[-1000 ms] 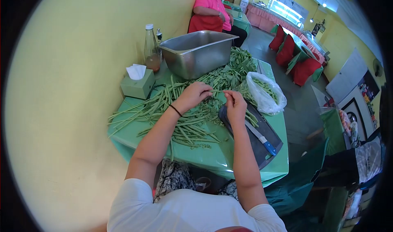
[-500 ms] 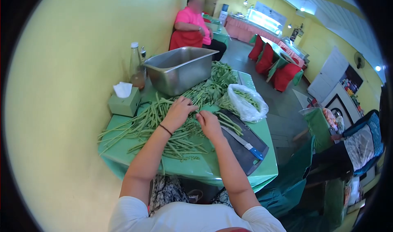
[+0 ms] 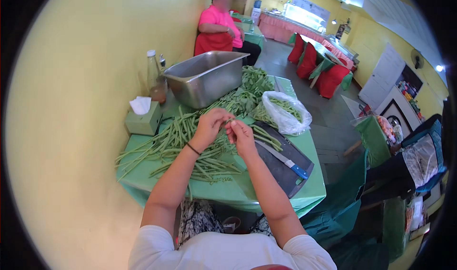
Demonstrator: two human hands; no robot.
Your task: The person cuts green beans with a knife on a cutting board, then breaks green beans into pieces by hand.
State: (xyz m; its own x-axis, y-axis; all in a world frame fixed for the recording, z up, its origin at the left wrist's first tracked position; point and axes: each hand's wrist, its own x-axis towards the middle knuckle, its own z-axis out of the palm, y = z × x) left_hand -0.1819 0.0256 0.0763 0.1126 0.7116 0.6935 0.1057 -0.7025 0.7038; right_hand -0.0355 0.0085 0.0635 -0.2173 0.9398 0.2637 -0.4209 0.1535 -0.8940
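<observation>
My left hand (image 3: 208,128), with a dark band at the wrist, and my right hand (image 3: 241,135) meet above the green-covered table (image 3: 228,194). Their fingertips are closed together around a small green stem (image 3: 229,121), mostly hidden by the fingers. Beneath and left of them spreads a loose heap of long green beans (image 3: 178,132). Leafy greens (image 3: 257,82) lie beyond the hands. A dark cutting board (image 3: 285,186) sits on the right, with a blue-handled knife (image 3: 281,158) and several beans on it. Next to it stands an open clear plastic bag (image 3: 291,120) holding cut green pieces.
A deep steel pan (image 3: 207,82) stands at the back of the table. Left of it are a glass bottle (image 3: 153,77) and a tissue box (image 3: 143,120) near the wall. A seated person in pink (image 3: 216,20) is beyond; red-covered chairs (image 3: 331,79) stand farther right.
Both hands have risen slightly off the heap and drawn closer together, fingertips now meeting. The view has shifted a little. Knife, board, pan and bag stay in place on the table.
</observation>
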